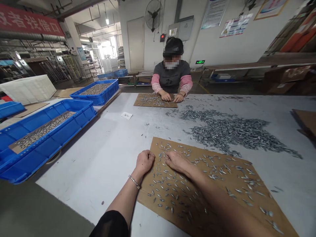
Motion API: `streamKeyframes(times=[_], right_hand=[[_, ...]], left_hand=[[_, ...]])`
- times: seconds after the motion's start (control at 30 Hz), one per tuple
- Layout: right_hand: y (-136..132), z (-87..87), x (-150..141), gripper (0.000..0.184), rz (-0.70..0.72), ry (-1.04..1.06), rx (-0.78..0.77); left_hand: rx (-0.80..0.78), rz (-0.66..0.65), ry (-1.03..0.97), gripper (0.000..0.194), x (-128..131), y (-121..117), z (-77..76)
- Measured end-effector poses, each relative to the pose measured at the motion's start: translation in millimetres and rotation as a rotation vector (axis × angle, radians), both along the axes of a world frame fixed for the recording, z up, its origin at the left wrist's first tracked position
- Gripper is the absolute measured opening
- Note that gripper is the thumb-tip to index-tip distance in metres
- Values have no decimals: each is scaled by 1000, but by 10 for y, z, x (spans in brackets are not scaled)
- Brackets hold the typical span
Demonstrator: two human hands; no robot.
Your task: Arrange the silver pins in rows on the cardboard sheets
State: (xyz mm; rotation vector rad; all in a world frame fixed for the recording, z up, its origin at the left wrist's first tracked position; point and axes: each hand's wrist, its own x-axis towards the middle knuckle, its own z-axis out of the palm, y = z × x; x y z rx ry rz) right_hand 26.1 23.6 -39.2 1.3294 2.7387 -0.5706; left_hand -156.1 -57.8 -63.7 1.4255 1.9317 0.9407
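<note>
A brown cardboard sheet (247, 204) lies in front of me on the white table, strewn with several small silver metal pieces (170, 184). My left hand (144, 161) rests at the sheet's left edge with fingers curled into a loose fist; what is inside, if anything, is hidden. My right hand (176, 161) lies on the cardboard beside it, fingers together and pressed down among the pieces. A big heap of the same metal pieces (234, 131) sits on the table just beyond the sheet.
Across the table a person (171, 75) handles pieces on another cardboard sheet (139, 100). Blue crates (46, 131) (97, 92) holding cardboard layers of pieces stand at the left. A small white slip (126, 115) lies mid-table. More cardboard (306, 120) is at the right edge.
</note>
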Motion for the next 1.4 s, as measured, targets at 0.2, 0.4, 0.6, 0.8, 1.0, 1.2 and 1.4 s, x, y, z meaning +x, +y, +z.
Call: streamKeyframes(times=[0.2, 0.4, 0.6, 0.8, 1.0, 1.2, 1.4], right_hand=[[24, -33, -79, 13, 72, 111, 53], [31, -57, -193, 19, 211, 39, 132], [57, -44, -201, 19, 235, -27, 137], [21, -134, -129, 15, 251, -13, 170], [-161, -121, -306, 17, 321, 150, 189], [-194, -136, -428, 21, 381, 134, 107], [-177, -59, -411, 19, 341, 108, 63]], left_hand=[[4, 73, -30, 18, -10, 37, -47], [1, 96, -85, 16, -38, 63, -77], [3, 107, -146, 16, -52, 60, -91], [17, 118, -198, 16, -66, 65, -110], [37, 142, -261, 14, -85, 75, -125], [61, 172, -362, 13, -90, 92, -177], [70, 183, -461, 11, -81, 109, -228]])
